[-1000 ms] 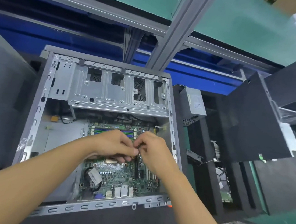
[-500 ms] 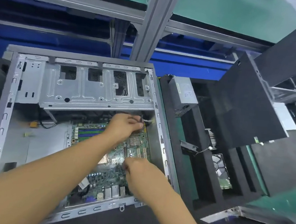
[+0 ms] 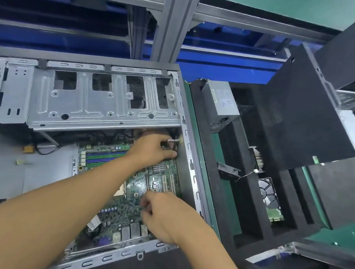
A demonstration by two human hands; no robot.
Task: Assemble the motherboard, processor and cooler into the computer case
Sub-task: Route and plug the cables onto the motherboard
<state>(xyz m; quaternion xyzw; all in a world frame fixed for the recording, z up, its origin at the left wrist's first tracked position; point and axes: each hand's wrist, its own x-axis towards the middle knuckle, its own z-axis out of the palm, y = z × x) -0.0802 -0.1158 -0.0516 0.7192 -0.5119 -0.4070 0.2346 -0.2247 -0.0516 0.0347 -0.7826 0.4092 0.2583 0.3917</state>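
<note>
Nearest, the right hand curls its fingers down on the motherboard, which lies flat inside the computer case; whether they pinch anything I cannot tell. Stiff but fragile, the board probably wants edge holds. Farther in, the left hand pinches a limp cable near its plug.

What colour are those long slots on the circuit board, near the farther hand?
Blue and green, alternating: the memory slots show best in the head view.

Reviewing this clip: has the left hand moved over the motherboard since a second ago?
Yes. The left hand has gone from the middle of the motherboard to its far right corner, just under the drive cage.
</note>
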